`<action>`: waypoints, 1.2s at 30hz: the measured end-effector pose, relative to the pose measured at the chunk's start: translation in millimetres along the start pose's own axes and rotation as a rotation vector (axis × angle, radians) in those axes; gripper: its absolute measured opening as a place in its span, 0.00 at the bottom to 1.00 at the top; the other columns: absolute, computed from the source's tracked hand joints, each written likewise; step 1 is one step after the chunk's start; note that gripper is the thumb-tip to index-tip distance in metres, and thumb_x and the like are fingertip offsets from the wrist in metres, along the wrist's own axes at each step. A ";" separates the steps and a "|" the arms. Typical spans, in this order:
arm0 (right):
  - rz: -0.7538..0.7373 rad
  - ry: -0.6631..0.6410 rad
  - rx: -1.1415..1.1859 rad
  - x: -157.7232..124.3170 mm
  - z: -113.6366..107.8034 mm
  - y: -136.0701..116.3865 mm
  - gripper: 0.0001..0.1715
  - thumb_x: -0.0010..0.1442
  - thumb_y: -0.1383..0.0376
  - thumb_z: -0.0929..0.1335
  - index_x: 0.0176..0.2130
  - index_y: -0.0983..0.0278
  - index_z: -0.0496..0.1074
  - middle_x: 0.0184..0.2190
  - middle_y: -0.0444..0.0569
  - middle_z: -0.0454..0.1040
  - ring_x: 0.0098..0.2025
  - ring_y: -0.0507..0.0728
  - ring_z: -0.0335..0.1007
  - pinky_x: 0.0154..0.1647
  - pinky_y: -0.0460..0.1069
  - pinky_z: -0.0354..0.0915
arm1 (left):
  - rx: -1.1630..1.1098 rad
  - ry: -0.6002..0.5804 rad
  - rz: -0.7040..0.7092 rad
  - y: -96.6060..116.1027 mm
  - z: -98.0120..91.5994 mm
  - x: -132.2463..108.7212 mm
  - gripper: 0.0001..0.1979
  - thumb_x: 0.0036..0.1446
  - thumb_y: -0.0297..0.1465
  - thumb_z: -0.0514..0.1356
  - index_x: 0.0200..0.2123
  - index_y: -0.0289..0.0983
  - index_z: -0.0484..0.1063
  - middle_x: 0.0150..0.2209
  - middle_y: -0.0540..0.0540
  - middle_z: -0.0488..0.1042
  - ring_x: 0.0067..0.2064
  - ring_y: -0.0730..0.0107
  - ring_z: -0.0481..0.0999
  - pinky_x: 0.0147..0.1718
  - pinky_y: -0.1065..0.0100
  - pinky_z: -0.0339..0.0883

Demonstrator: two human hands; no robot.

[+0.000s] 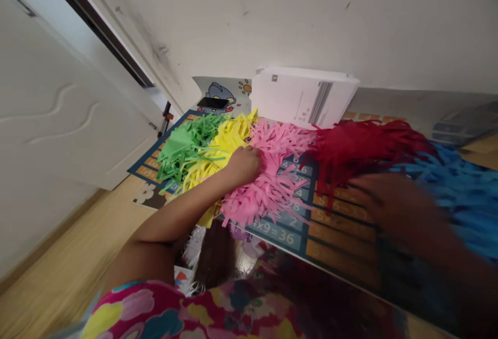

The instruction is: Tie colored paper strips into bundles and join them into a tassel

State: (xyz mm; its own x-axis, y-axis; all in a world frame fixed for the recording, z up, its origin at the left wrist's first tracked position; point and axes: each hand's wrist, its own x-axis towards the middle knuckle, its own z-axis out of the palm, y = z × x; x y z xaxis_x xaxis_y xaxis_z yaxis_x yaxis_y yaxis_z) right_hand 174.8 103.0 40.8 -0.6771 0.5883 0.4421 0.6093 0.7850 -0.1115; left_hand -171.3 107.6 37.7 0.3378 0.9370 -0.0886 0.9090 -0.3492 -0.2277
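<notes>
My left hand (244,164) is closed in the middle of a bunch of pink fringed paper (259,199), whose cut strips spread out above and below it. To its left lie a yellow fringed bunch (229,139) and a green one (181,149), partly overlapping. My right hand (385,193) is smeared by motion, just below a dark red fringed bunch (363,144). Whether its fingers hold anything does not show. Blue fringed paper (467,193) lies at the far right, partly behind my right forearm.
A multiplication-chart mat (272,232) covers the table. At the back, a white box (303,95) stands against the wall, with a dark phone (213,103) to its left. White shredded strips (194,245) show below the table's front edge. A white door (58,95) is on the left.
</notes>
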 end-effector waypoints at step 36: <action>-0.631 -0.324 -0.176 190.8 75.6 -39.5 0.09 0.64 0.69 0.66 0.35 0.66 0.76 0.34 0.53 0.76 0.41 0.59 0.66 0.39 0.53 0.50 | -0.294 0.334 -0.237 -10.7 -2.1 -40.7 0.14 0.65 0.36 0.57 0.49 0.37 0.75 0.55 0.38 0.74 0.56 0.56 0.72 0.54 0.53 0.67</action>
State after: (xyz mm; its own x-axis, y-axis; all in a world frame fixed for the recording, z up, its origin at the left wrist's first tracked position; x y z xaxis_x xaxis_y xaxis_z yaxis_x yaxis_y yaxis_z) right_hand -9.7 198.9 62.2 -0.9927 0.0838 0.0864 0.1021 0.9668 0.2344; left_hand -194.3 73.2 45.7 0.1299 0.9572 0.2588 0.9842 -0.1562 0.0835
